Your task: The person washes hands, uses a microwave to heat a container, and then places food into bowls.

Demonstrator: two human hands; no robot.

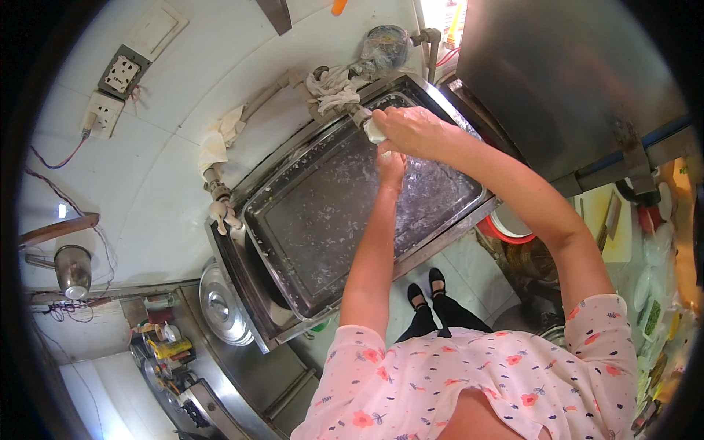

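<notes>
Both of my hands are together at the outlet of a wall tap point(358, 114), over a large metal tray point(313, 220) that lies across a steel sink point(264, 324). My right hand point(415, 131) closes around a piece of white cloth or plastic point(374, 132) at the outlet. Just below it, my left hand point(391, 165) touches the same spot; its fingers are partly hidden, so its hold cannot be told. Wet white flecks cover the tray. White cloth point(333, 91) is wrapped around the pipe above the outlet.
A second tap point(223, 214) juts over the sink's left end. Stacked metal lids point(223, 302) stand beside it. At right are a steel panel point(566, 82), a red-rimmed container point(509, 225) and a knife point(613, 214) on a cutting board point(597, 212). A metal mug point(73, 269) hangs at left.
</notes>
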